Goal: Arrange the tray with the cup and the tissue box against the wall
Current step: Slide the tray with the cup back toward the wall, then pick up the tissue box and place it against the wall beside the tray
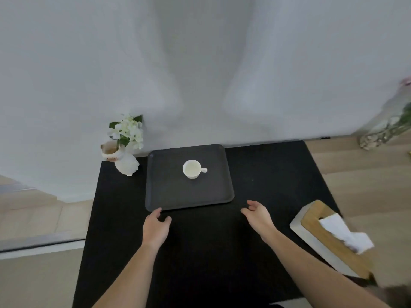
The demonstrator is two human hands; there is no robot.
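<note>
Both hands were open and held nothing: left hand (pixel 156 227) fingertips just at the tray (pixel 169 192) near edge, right hand (pixel 258 215) apart. Tissue box (pixel 329 238) sat right; farther, the cup (pixel 192 169) stood on the tray against the wall (pixel 200 74).

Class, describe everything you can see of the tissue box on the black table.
The tissue box is a long rectangular holder with a pale, whitish body and a wooden-looking brown top. A white tissue sticks out of the slot in its lid, crumpled and leaning right. It lies at an angle at the right edge of the black table, away from the wall. Neither hand touches it; its far end leaves the picture.
</note>
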